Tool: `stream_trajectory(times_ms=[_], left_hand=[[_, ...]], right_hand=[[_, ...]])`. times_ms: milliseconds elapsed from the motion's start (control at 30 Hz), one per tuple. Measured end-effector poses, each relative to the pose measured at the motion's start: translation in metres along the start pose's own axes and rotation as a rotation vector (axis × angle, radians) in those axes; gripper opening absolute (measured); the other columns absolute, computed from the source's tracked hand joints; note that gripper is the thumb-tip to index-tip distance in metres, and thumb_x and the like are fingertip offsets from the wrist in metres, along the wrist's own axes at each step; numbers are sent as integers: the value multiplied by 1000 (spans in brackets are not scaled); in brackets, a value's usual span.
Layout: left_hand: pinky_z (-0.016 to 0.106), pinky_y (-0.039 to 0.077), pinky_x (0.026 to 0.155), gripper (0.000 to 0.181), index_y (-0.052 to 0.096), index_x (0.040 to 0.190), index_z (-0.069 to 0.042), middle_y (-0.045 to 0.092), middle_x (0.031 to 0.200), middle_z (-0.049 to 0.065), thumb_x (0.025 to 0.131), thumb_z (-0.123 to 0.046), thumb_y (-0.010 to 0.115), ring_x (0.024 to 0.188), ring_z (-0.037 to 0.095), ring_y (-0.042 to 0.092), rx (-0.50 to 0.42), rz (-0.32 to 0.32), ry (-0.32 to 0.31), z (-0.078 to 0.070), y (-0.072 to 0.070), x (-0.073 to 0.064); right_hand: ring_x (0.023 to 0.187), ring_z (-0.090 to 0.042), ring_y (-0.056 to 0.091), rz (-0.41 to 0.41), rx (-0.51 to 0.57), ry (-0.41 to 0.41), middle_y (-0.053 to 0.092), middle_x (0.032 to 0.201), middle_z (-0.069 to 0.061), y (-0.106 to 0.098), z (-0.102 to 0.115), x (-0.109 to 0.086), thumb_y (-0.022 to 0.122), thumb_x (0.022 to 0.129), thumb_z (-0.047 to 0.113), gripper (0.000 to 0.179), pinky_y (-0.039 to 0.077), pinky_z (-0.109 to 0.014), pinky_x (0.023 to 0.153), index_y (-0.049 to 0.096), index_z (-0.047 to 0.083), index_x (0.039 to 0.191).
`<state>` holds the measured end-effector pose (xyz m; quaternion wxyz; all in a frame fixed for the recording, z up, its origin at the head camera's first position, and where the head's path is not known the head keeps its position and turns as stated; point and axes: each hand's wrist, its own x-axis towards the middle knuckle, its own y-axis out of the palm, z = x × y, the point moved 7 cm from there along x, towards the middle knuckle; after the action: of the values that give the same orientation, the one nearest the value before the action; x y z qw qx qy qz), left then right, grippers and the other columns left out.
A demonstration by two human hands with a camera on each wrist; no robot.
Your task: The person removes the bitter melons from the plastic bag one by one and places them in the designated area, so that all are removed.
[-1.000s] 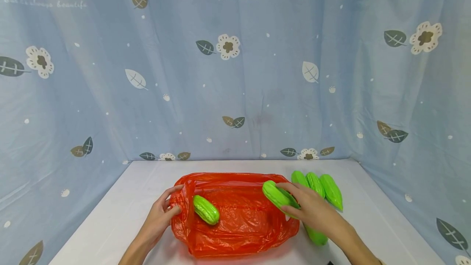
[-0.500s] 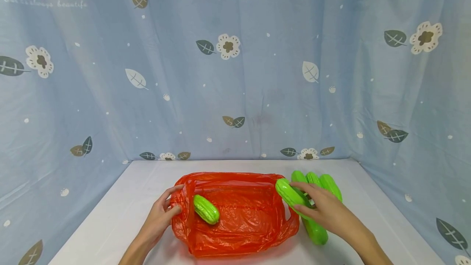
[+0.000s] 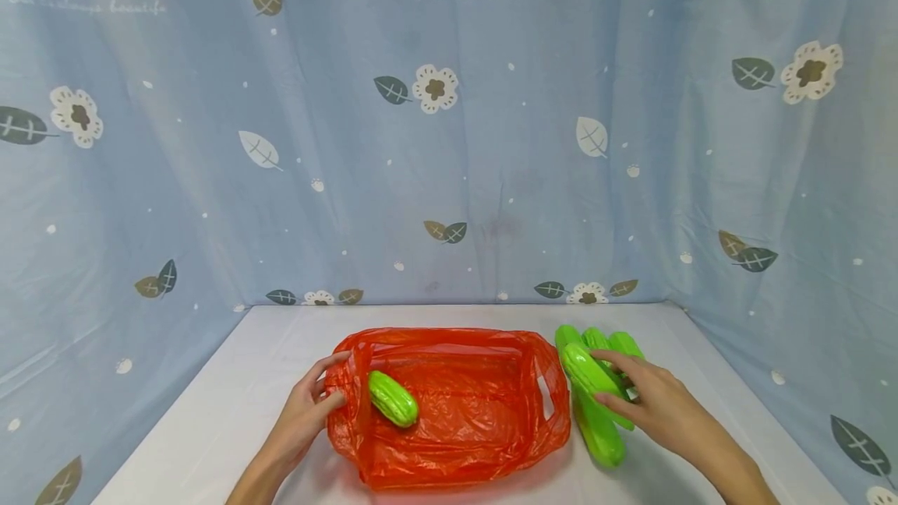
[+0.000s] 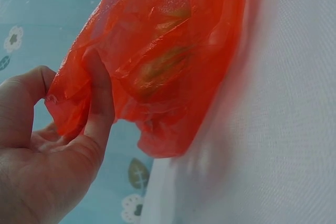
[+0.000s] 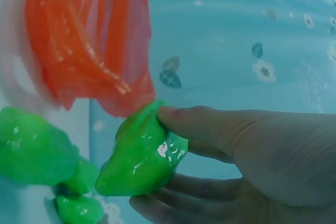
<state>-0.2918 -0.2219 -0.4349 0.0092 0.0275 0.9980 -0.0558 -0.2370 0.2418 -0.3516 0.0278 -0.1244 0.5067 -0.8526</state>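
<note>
My left hand (image 3: 298, 411) pinches the left side of a red plastic bag (image 3: 463, 435), which stands with its mouth spread open. A bright green, ridged bitter melon (image 3: 394, 400) lies inside at the left; in the left wrist view it shows dimly through the bag (image 4: 210, 61). My right hand (image 3: 662, 407) holds another bitter melon (image 3: 588, 371) between thumb and fingers, tilted, just right of the bag. In the right wrist view this bitter melon (image 5: 144, 161) has its pointed end toward the camera. It overlaps other melons behind and below it in the head view.
Several more bitter melons lie on the white table (image 3: 281, 341) right of the bag, one nearer the front (image 3: 602, 443) and others farther back (image 3: 624, 343), partly covered by the right hand. A blue patterned curtain (image 3: 449, 178) encloses the table's back and sides.
My right hand has moved right with its bitter melon, from over the bag's right side to over the other melons. The left hand and bag have stayed in place.
</note>
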Motion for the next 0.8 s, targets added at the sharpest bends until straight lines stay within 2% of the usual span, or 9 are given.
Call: stream_trajectory(times_ms=[300,500,800], left_hand=[[38,60,78,58,44,142,-20,50,139,21,88,0,52,101,22,63,-11,7,13,-1,-1,-1],[37,60,79,58,44,142,-20,50,139,20,89,0,52,101,22,63,-4,3,9,-1,-1,-1],[38,61,77,59,44,142,-20,50,140,20,88,0,53,101,23,63,0,7,12,-1,-1,-1]], right_hand=[[86,-17,67,-6,-18,31,70,111,-8,5,-27,-7,75,83,36,58,56,-31,67,57,11,132],[88,-22,68,14,9,95,69,110,-13,11,-42,-9,75,83,35,62,59,-39,73,55,5,133],[88,-24,68,58,8,195,69,108,-15,21,-58,-8,74,83,36,65,58,-39,71,52,3,135]])
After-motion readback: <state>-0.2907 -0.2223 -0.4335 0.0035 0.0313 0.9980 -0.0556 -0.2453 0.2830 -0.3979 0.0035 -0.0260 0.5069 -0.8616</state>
